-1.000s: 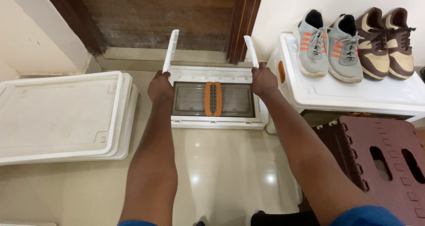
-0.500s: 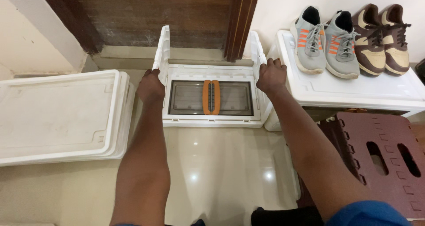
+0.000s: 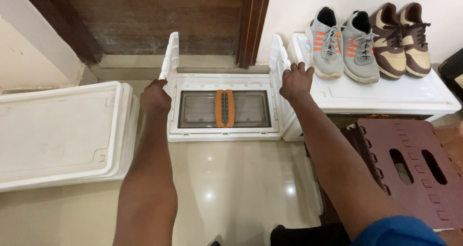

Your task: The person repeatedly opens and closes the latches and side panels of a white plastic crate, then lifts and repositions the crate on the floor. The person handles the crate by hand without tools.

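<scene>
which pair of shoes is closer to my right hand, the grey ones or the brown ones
The grey pair with orange stripes. It stands on the white unit just beside your right hand; the brown and cream pair stands farther right.

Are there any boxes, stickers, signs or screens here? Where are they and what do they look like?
No stickers, signs or screens show.
White plastic folding box: on the floor by the wooden door, flat rectangle, clear grey window with an orange handle; left hand and right hand hold its raised side flaps.
Stack of white plastic panels: floor, left, flat rectangles.
</scene>
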